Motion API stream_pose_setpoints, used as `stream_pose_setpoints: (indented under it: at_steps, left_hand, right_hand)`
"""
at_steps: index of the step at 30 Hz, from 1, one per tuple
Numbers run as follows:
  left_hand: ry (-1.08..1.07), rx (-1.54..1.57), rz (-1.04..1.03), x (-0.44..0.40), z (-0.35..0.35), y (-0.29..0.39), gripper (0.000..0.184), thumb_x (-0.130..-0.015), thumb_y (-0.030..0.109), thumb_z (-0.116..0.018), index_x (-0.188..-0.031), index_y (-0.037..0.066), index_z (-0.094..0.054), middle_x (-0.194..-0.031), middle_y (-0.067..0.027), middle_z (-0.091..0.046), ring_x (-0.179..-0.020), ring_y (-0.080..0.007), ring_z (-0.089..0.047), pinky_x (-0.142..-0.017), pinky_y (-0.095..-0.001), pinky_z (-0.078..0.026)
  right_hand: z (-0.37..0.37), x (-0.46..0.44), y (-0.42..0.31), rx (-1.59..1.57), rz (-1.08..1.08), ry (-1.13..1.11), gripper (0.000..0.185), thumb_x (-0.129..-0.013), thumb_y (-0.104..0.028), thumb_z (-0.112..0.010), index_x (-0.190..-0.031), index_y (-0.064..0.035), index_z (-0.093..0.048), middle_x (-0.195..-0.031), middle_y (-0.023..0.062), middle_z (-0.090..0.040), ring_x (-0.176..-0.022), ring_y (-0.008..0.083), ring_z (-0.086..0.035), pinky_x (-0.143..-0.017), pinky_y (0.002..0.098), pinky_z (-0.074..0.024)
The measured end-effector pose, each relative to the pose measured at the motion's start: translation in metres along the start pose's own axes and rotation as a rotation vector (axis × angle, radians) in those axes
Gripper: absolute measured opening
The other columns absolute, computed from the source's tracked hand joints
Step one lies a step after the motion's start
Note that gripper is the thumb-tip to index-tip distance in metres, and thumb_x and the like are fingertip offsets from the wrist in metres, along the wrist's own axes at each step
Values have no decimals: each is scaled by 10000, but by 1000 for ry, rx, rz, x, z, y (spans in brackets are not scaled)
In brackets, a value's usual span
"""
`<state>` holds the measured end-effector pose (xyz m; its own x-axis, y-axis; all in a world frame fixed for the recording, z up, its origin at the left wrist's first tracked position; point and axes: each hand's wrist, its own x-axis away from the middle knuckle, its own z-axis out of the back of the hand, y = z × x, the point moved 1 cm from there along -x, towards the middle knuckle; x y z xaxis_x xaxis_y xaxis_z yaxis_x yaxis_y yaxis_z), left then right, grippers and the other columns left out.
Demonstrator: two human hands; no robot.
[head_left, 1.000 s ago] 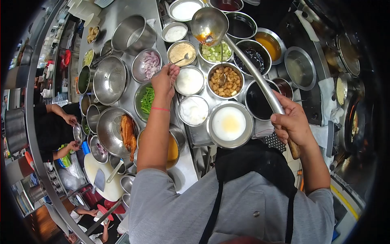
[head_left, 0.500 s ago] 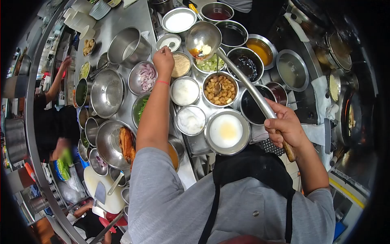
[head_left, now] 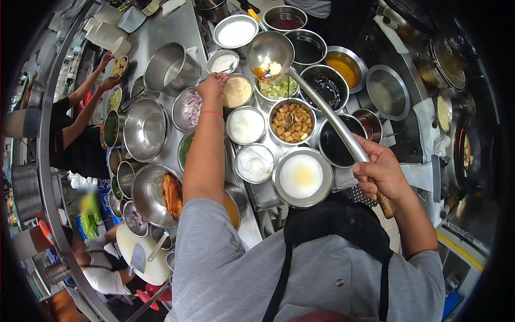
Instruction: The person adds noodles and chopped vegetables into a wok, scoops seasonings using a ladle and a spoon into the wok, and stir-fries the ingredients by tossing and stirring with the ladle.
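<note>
My right hand (head_left: 378, 170) is wrapped round the wooden-ended handle of a big metal ladle (head_left: 335, 121). The ladle's bowl, with pale paste and reddish-brown sauce in it, hangs over the far pots. My left hand (head_left: 212, 87), fingers pinched together, appears to hold a small spoon (head_left: 232, 66) at the near rim of a bowl of white powder (head_left: 222, 60); the grip is partly hidden. Beside that hand are sliced purple onion (head_left: 192, 107) and a pot of beige powder (head_left: 237, 90). Brown diced pieces (head_left: 292, 122) with a spoon and chopped green vegetable (head_left: 278, 87) lie below the ladle.
Pots of dark and amber liquid (head_left: 343, 68) stand at the far right, near the stove (head_left: 465, 145). Several steel bowls (head_left: 144, 129) crowd the left counter, one with roasted meat (head_left: 171, 196). A white board (head_left: 144, 252) holds a cleaver. Another person's arms (head_left: 88, 107) reach over the counter's left edge.
My left hand has drawn back toward me from the white powder, the small spoon shifting with it. The ladle stays nearly still. At left, the other person now lifts a small bowl.
</note>
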<state>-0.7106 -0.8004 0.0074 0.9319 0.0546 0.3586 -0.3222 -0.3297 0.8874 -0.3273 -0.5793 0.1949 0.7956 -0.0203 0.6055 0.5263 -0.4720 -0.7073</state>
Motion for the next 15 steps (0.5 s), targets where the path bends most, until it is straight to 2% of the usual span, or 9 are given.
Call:
stream_pose_setpoints:
  at_steps: [2, 6, 9, 11, 12, 14, 15]
  left_hand:
    - [28, 157, 134, -5, 7, 2, 194, -939, 12, -422, -1049, -137, -483, -911, -169, -592, -788, -241, -644, -689, -293, -586]
    - [6, 198, 114, 11, 13, 16, 189, -938, 12, -422, -1038, -135, -486, -913, -169, -585, -829, -246, -639, -720, -293, -585]
    - [-84, 249, 49, 58, 3, 46, 199, -942, 30, -436, -1039, -132, -499, -930, -177, -602, -785, -243, -643, -720, -298, -584]
    - [-174, -34, -195, 106, -8, 64, 226, -956, 84, -452, -1011, -111, -551, -912, -148, -637, -734, -222, -649, -676, -265, -559]
    - [-172, -34, -189, 123, -2, 70, 226, -956, 84, -452, -1011, -111, -551, -912, -148, -637, -734, -222, -649, -676, -265, -559]
    - [-25, -797, -836, 164, 15, 85, 273, -952, 155, -488, -928, -81, -623, -770, -141, -660, -652, -204, -646, -624, -272, -523]
    - [17, -1070, -844, 201, 22, 98, 282, -938, 182, -510, -910, -66, -642, -716, -157, -649, -639, -230, -649, -614, -301, -512]
  right_hand:
    - [-1, -2, 0, 5, 0, -8, 667, -813, 58, -537, -1432, -31, -307, -572, 14, -490, -357, 70, -404, -317, 234, -348]
    - [0, -5, 1, 8, 5, -17, 662, -820, 43, -535, -1435, -33, -299, -575, 16, -491, -357, 72, -407, -316, 234, -353]
    - [-2, -7, 0, -10, 9, -46, 654, -824, 28, -537, -1432, -37, -306, -583, 15, -483, -358, 71, -407, -314, 232, -354]
    - [-1, -9, -2, -19, 4, -47, 648, -825, 19, -540, -1429, -39, -312, -586, 15, -476, -359, 71, -406, -312, 229, -354]
    - [1, -12, -3, -54, -6, -87, 641, -825, 14, -543, -1424, -40, -321, -585, 13, -464, -358, 67, -400, -310, 226, -352]
    - [9, -7, -7, -77, -36, -126, 633, -826, 9, -545, -1419, -40, -329, -584, 12, -452, -358, 63, -393, -308, 223, -349]
    - [14, -2, -12, -121, -54, -124, 631, -827, 4, -548, -1417, -39, -329, -581, 10, -443, -354, 58, -383, -304, 218, -343]
